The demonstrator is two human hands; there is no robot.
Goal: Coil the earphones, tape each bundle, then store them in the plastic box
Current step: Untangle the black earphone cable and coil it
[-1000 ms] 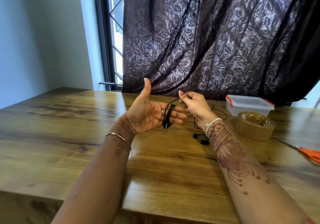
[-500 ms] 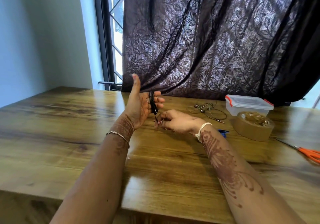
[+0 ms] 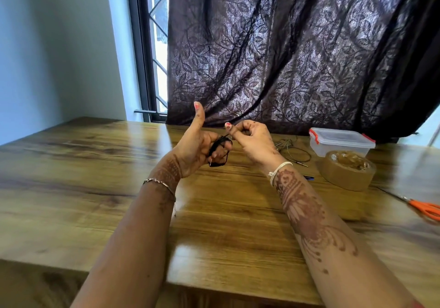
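Black earphone cord (image 3: 217, 152) centre frame. Dark purple leaf-print curtain (image 3: 285, 57) upper right. Clear plastic box (image 3: 340, 142), red clips. Brown tape roll (image 3: 347, 173). Orange scissors (image 3: 426, 209) far right. Brown wood-grain table (image 3: 71, 176). Reddish henna on right forearm (image 3: 307, 212).

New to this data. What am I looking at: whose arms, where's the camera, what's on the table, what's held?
No machine here: a person works with two bare hands. The single picture comes from a wide-angle camera worn on the person's head, looking forward and down, so the arms reach in from the bottom. The left hand, thumb up, has the black earphones looped round its fingers. The right hand pinches the cable's free end beside it. On the wooden table lie a second pair of earphones, a lidded plastic box, a roll of brown tape and, at the right edge, orange scissors.
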